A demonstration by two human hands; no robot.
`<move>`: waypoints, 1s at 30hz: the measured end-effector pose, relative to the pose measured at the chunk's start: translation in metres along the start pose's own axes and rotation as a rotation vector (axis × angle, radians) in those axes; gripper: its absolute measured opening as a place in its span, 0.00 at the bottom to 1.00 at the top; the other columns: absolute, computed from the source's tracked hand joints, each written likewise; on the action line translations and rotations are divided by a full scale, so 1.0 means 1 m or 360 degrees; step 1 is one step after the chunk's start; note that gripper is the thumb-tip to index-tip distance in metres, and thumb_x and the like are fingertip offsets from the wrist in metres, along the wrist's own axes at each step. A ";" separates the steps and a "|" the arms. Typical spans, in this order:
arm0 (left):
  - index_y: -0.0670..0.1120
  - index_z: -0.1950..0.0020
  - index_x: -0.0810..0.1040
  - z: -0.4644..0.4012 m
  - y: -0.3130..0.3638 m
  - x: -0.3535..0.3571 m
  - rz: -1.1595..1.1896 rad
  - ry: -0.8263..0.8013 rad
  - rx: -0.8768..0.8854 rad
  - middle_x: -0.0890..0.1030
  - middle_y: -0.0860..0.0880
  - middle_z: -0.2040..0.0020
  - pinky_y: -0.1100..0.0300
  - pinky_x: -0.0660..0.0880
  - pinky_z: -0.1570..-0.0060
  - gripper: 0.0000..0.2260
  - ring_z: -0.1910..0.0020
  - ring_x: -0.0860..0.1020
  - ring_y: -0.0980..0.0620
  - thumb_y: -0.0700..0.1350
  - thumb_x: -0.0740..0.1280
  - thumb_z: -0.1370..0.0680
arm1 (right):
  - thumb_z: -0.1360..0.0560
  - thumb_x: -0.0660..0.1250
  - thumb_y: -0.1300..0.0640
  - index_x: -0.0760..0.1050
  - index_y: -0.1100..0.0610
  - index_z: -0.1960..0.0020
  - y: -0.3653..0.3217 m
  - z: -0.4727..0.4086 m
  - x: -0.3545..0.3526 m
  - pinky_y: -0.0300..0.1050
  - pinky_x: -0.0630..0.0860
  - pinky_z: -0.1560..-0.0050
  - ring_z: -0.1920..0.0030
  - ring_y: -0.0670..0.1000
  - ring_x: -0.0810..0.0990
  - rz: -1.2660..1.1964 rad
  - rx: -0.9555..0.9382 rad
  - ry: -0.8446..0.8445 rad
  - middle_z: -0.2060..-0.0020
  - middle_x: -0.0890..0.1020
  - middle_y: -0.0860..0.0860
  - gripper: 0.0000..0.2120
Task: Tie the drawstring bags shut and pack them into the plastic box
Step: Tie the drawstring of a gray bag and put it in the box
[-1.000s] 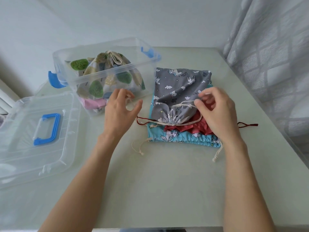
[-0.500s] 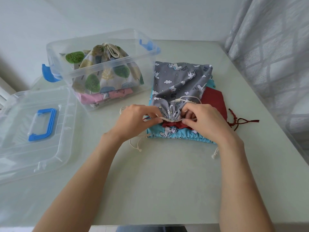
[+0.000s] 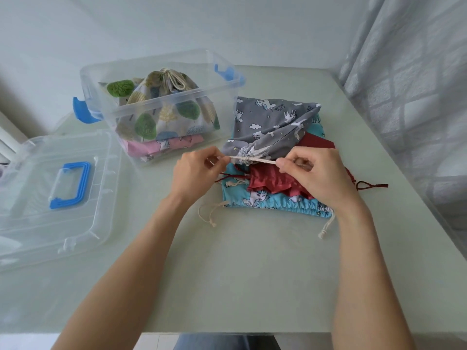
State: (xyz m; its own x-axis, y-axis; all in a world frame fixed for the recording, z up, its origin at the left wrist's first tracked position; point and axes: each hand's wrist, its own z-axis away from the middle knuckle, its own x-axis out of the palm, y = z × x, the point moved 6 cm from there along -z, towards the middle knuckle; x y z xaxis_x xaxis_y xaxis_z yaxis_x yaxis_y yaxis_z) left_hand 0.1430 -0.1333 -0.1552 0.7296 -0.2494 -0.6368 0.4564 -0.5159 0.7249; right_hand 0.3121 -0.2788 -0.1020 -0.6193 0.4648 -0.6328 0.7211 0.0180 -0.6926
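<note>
Pale worktop [image 3: 252,274] carries a clear plastic box [image 3: 161,107] holding a tree-print bag [image 3: 164,114]; just right of the box lies the grey bag [image 3: 273,122], its cord [image 3: 252,159] pinched taut between left hand [image 3: 194,173] and right hand [image 3: 321,175]

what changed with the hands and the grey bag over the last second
Both hands closed in on the grey bag, took hold of its cord and pulled apart: left hand leftward, right hand rightward, cinching the mouth into a tight bunch. The red bag, blue bag, box and lid stayed as they were.
</note>
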 end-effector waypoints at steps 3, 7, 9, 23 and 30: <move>0.50 0.63 0.80 -0.002 -0.006 -0.008 0.0131 0.0033 -0.0046 0.82 0.54 0.68 0.50 0.78 0.59 0.12 0.67 0.80 0.52 0.57 0.70 0.28 | 0.25 0.67 0.54 0.78 0.55 0.61 -0.009 -0.002 0.008 0.32 0.64 0.68 0.71 0.45 0.66 -0.0424 0.0031 -0.0125 0.59 0.80 0.47 0.08; 0.46 0.64 0.80 -0.001 -0.003 -0.010 0.0365 -0.0008 -0.0108 0.82 0.51 0.68 0.56 0.77 0.60 0.12 0.69 0.79 0.54 0.54 0.70 0.28 | 0.25 0.58 0.61 0.77 0.56 0.57 -0.024 -0.005 0.019 0.38 0.53 0.77 0.75 0.45 0.64 -0.1281 0.0018 -0.0185 0.42 0.80 0.51 0.09; 0.46 0.63 0.79 0.001 0.005 -0.008 0.0553 -0.0121 -0.0077 0.81 0.53 0.68 0.64 0.75 0.63 0.10 0.70 0.77 0.59 0.52 0.70 0.28 | 0.25 0.56 0.62 0.79 0.53 0.56 -0.025 -0.006 0.019 0.42 0.51 0.75 0.75 0.44 0.64 -0.1531 0.0016 -0.0147 0.43 0.80 0.55 0.13; 0.51 0.60 0.85 0.019 0.051 -0.010 0.1322 -0.0669 0.0296 0.83 0.54 0.63 0.69 0.74 0.59 0.09 0.63 0.80 0.59 0.37 0.69 0.28 | 0.20 0.57 0.62 0.74 0.52 0.45 0.001 -0.007 0.034 0.38 0.65 0.63 0.70 0.41 0.70 -0.0261 0.0136 -0.0140 0.67 0.77 0.46 0.10; 0.48 0.41 0.77 0.018 0.054 0.000 0.0845 -0.0721 0.0448 0.81 0.55 0.53 0.63 0.77 0.52 0.17 0.58 0.81 0.55 0.36 0.70 0.29 | 0.22 0.62 0.55 0.65 0.54 0.44 0.004 -0.007 0.043 0.49 0.73 0.64 0.72 0.49 0.74 -0.0325 0.0211 -0.0111 0.65 0.83 0.45 0.09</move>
State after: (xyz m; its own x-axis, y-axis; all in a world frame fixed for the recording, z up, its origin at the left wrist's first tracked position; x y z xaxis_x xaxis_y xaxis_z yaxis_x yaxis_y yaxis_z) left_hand 0.1584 -0.1764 -0.1207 0.5066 -0.8044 -0.3103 -0.0897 -0.4071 0.9089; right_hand 0.2906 -0.2528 -0.1295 -0.7713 0.4014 -0.4939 0.5343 -0.0132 -0.8452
